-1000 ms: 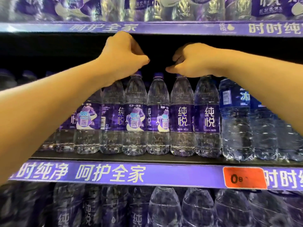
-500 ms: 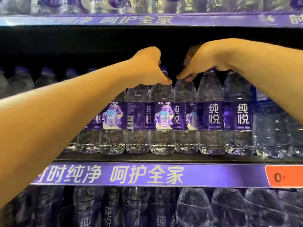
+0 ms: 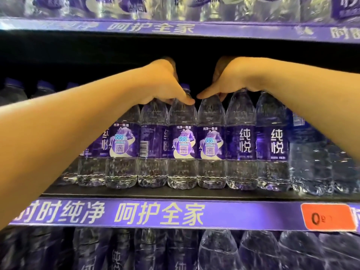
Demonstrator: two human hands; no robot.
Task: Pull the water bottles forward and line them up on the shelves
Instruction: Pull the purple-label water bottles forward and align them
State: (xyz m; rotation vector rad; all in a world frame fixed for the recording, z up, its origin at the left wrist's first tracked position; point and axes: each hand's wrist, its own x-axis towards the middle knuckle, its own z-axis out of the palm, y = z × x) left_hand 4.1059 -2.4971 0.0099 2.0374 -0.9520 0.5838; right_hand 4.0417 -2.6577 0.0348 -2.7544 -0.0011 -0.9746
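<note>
A row of clear water bottles with purple labels stands on the middle shelf, a little back from its front edge. My left hand reaches over the tops and grips the neck of a bottle left of centre, thumb on the shoulder of the neighbouring bottle. My right hand grips the neck of the bottle to its right; its fingers curl behind the caps and are hidden. More purple-capped bottles stand deeper in at the far left.
Blue-labelled bottles fill the right end of the shelf. A purple price strip with an orange tag runs along the front. Shelves above and below hold more bottles. The upper shelf edge hangs close over my hands.
Both hands have come down from just under the upper shelf onto the bottle necks and closed there. The view has shifted left, so the bottles sit further right.
</note>
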